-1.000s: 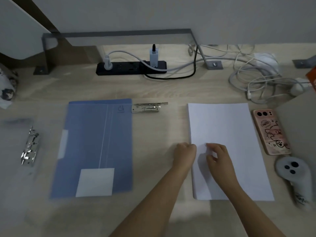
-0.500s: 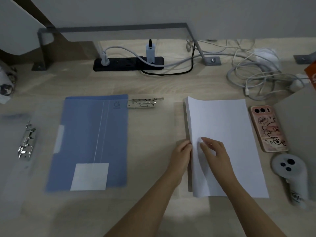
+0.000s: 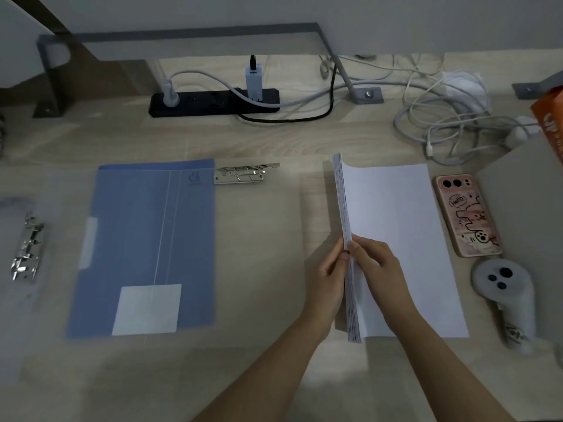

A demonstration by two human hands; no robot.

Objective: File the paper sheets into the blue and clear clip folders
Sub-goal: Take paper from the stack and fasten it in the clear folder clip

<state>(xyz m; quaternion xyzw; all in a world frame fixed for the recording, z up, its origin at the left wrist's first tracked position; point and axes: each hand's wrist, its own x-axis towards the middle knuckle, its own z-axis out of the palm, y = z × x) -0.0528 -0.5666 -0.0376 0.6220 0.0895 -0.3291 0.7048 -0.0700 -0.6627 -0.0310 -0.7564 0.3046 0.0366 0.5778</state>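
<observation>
1. Both hands are on the paper stack (image 3: pixel 396 233), meeting at its left edge, which is lifted clear of the desk (image 3: pixel 274 141) so the sheet edges show as a thick band.
2. Left hand (image 3: pixel 327 278): fingers (image 3: pixel 336 254) close together, laid against the outer face of the raised edge from the left.
3. Right hand (image 3: pixel 380 266): thumb and fingers drawn together on top of the stack, tips touching the same edge, so the bundle is pinched between the two hands.
4. The far side of the stack, away from the fingertips to the right, lies flat on the desk.
5. Left of the left hand's fingers, well apart, the blue folder (image 3: pixel 149 245) lies flat with a white label at its near corner.
6. A metal clip (image 3: pixel 243 173) sits just beside the folder's far right corner, beyond the fingers and to their left.
7. Farther left, the clear folder (image 3: pixel 18 300) is faint and blurred; a second clip (image 3: pixel 27 248) sits on it.
8. Right of the right hand: a phone (image 3: pixel 467 214) just beside the paper, and a white controller (image 3: pixel 505 296) nearer than it.
</observation>
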